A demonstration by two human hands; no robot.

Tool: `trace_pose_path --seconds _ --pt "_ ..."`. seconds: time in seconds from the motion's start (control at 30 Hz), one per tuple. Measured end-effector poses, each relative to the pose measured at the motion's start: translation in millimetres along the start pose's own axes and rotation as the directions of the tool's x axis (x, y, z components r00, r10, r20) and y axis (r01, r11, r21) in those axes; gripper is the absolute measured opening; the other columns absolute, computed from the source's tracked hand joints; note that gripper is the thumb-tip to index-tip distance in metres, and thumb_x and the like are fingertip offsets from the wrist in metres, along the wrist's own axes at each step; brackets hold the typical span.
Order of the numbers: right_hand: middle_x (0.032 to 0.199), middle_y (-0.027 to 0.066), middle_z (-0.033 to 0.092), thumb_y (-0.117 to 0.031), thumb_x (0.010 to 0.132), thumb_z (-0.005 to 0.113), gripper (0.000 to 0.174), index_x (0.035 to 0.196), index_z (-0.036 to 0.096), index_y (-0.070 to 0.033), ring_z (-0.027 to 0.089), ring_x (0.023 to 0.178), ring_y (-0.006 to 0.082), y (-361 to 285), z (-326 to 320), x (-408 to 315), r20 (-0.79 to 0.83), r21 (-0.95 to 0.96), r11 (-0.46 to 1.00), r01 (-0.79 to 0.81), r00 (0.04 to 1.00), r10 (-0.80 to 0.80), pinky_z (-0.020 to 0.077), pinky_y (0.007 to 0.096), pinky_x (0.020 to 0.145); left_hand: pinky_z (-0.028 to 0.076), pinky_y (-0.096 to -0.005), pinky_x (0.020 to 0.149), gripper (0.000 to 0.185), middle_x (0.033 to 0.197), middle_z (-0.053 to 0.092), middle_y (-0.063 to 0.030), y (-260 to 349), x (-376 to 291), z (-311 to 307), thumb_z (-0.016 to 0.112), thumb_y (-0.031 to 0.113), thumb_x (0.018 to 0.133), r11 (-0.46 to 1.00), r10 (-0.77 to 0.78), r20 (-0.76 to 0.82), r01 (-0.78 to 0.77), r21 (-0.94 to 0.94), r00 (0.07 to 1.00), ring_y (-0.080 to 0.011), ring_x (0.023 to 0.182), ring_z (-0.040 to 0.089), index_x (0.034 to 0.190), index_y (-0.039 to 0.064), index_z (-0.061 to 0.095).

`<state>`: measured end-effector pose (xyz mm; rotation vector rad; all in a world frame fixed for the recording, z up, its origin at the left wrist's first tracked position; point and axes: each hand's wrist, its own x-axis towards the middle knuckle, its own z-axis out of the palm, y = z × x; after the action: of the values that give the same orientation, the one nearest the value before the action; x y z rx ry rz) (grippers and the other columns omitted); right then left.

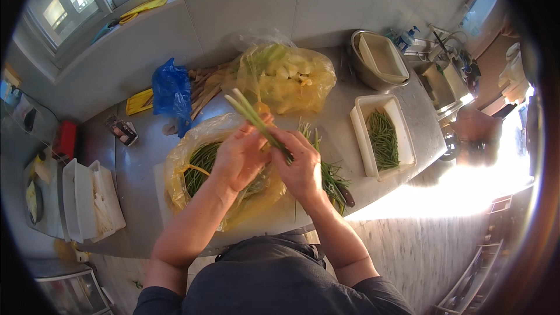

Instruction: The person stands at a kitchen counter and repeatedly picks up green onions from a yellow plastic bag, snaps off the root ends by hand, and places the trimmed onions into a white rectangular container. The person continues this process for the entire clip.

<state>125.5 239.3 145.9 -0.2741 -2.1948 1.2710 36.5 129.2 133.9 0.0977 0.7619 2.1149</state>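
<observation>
A small bunch of green stalks with pale ends (250, 113) is held up over the worktop, its white tips pointing away from me to the left. My right hand (299, 162) grips its darker lower part. Thumb and fingers of my left hand (243, 155) close around the middle of the same bunch. Below my left arm, a yellowish plastic bag (175, 183) lies gaping, with long thin greens (199, 162) inside. More loose greens (330, 177) lie beside my right wrist, partly hidden by it. A knife's brown handle (348, 197) sticks out from under them.
On the steel worktop (140, 170), a white tub (358, 140) at right contains green beans (383, 142). Behind are a filled clear bag (284, 78), a blue plastic bag (170, 87) and a steel bowl (372, 72). White containers (81, 197) stand left; a sink (442, 83) is far right.
</observation>
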Motion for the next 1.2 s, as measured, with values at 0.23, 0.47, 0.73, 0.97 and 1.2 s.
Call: trace_pose_path --seconds 0.23,0.47,0.73,0.97,1.2 --pt "0.094 0.0115 0.060 0.000 0.076 0.058 0.027 0.102 0.061 -0.007 0.059 0.084 0.0293 112.6 -54.2 -39.4 -0.186 -0.495 0.839 -0.224 0.971 0.149 0.0474 0.0361 0.074 0.044 -0.0352 0.092 0.029 0.118 0.054 -0.0062 -74.2 6.0 -65.2 0.053 0.008 0.090 0.902 -0.273 -0.129 0.300 0.311 0.953 -0.0172 0.107 0.054 0.119 0.007 0.051" --pt "0.105 0.0093 0.057 -0.007 0.078 0.059 0.028 0.106 0.056 -0.009 0.054 0.096 0.0290 217.3 -16.3 -66.7 -0.078 -0.737 0.640 -0.218 0.968 0.240 0.0459 0.0407 0.079 0.049 -0.0312 0.077 0.018 0.101 0.061 -0.0073 -45.2 11.0 -183.3 0.049 0.004 0.090 0.781 0.081 -0.493 0.252 0.571 0.866 -0.0173 0.093 0.059 0.105 0.003 0.059" --pt "0.107 0.0119 0.057 -0.003 0.074 0.061 0.029 0.103 0.059 -0.004 0.053 0.100 0.0301 134.8 32.4 -47.3 0.176 -0.455 0.879 0.139 0.982 -0.064 0.0447 0.0385 0.084 0.047 -0.0404 0.080 0.020 0.102 0.060 -0.0181 24.9 30.0 -274.4 0.053 0.004 0.086 -0.074 0.542 -0.303 0.404 0.912 0.784 -0.0323 0.095 0.057 0.103 -0.001 0.061" --pt "0.101 0.0086 0.057 -0.003 0.072 0.056 0.026 0.097 0.062 -0.007 0.053 0.095 0.0284 123.4 99.4 -63.3 0.545 -0.213 0.942 0.261 0.832 -0.107 0.0456 0.0378 0.081 0.049 -0.0448 0.070 0.013 0.096 0.060 -0.0202 31.9 30.0 -276.2 0.057 0.004 0.082 -0.454 0.370 -0.316 0.467 0.759 0.874 -0.0346 0.084 0.058 0.093 -0.002 0.062" --pt "0.099 0.0069 0.059 -0.006 0.075 0.058 0.023 0.097 0.063 -0.007 0.053 0.095 0.0281 124.8 138.8 -36.5 0.474 -0.183 0.979 0.087 0.880 0.010 0.0460 0.0376 0.080 0.047 -0.0444 0.069 0.010 0.085 0.060 -0.0171 28.7 -5.2 -217.7 0.062 0.004 0.078 -0.474 0.394 -0.044 0.244 0.846 0.918 -0.0340 0.079 0.058 0.087 0.001 0.063"
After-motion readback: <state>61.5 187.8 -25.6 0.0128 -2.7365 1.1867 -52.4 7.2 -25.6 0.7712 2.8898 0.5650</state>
